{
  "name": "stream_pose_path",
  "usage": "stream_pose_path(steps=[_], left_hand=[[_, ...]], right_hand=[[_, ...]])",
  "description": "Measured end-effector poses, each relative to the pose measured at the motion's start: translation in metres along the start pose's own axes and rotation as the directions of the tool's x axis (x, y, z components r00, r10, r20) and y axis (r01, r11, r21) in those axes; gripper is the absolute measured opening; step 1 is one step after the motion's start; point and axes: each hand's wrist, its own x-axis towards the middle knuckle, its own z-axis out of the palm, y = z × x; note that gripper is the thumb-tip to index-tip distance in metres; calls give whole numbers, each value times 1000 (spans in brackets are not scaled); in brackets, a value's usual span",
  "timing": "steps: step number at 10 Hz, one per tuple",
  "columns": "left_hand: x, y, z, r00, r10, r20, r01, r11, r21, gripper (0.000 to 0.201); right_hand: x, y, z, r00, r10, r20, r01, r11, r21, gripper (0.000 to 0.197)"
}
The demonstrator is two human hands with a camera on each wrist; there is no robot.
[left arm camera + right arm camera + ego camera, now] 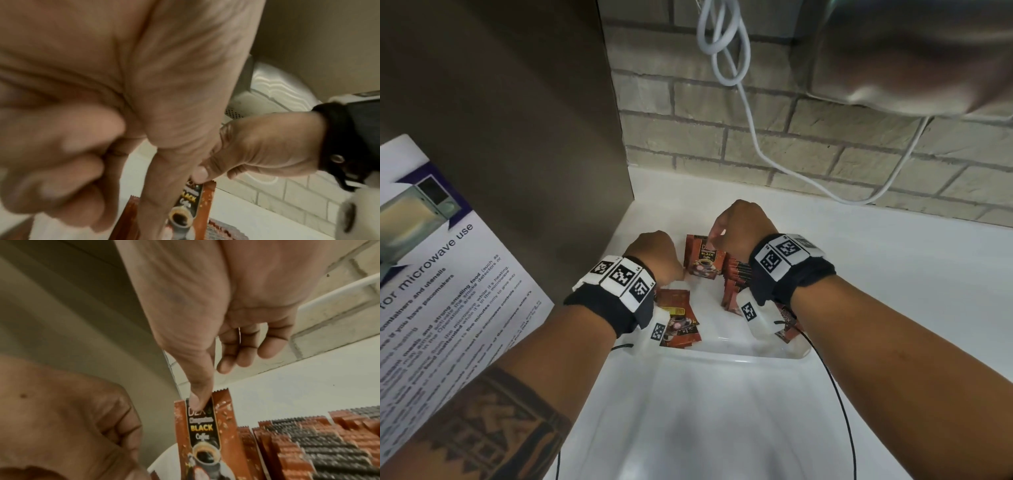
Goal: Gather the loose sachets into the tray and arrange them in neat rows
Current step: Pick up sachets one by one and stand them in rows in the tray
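A brown "Black Coffee" sachet stands upright at the far end of the clear plastic tray. My right hand pinches its top edge, with the thumb on the printed face. My left hand grips the same sachet lower down on its left side; the thumb lies along the front and the fingers are curled. To the right, a row of sachets stands on edge, packed close. Loose sachets lie flat in the tray under my left wrist, and more under my right wrist.
A steel microwave side with a printed notice rises close on the left. The brick wall stands behind, with a white cable hanging across it. A metal appliance overhangs the top right. The white counter runs to the right.
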Motion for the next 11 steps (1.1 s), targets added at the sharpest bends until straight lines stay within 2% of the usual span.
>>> stream_pose_path(steps=[1, 2, 4, 5, 6, 7, 8, 9, 10, 11], left_hand=[[3, 10, 11, 980, 67, 188, -77, 996, 48, 23], [8, 15, 26, 950, 75, 304, -89, 995, 35, 32], [20, 16, 39, 933, 74, 352, -61, 997, -49, 36], [21, 20, 35, 939, 77, 335, -83, 997, 3, 33], [46, 13, 52, 888, 101, 449, -153, 985, 80, 29], [50, 8, 52, 899, 30, 438, -39, 999, 13, 28], [49, 12, 48, 914, 105, 391, -118, 993, 11, 20], [46, 13, 50, 918, 77, 388, -47, 995, -85, 30], [42, 12, 51, 927, 82, 365, -19, 984, -175, 9], [40, 12, 49, 929, 87, 359, -10, 978, -210, 12]], right_hand=[[9, -2, 14, 998, 59, 11, -58, 992, -109, 12], [12, -4, 25, 996, 58, 61, -39, 961, -273, 10], [18, -3, 36, 995, 57, 86, -21, 929, -369, 29], [20, -2, 39, 995, 55, 83, -20, 927, -374, 28], [21, -1, 41, 997, 53, 64, -26, 930, -367, 25], [23, 2, 44, 997, 45, 58, -24, 945, -325, 14], [23, 7, 43, 996, 26, 80, -5, 968, -251, 15], [22, 7, 43, 995, 35, 92, -16, 981, -195, 13], [21, 5, 40, 994, 38, 101, -18, 982, -186, 12], [20, 4, 36, 995, 33, 99, -15, 984, -175, 13]])
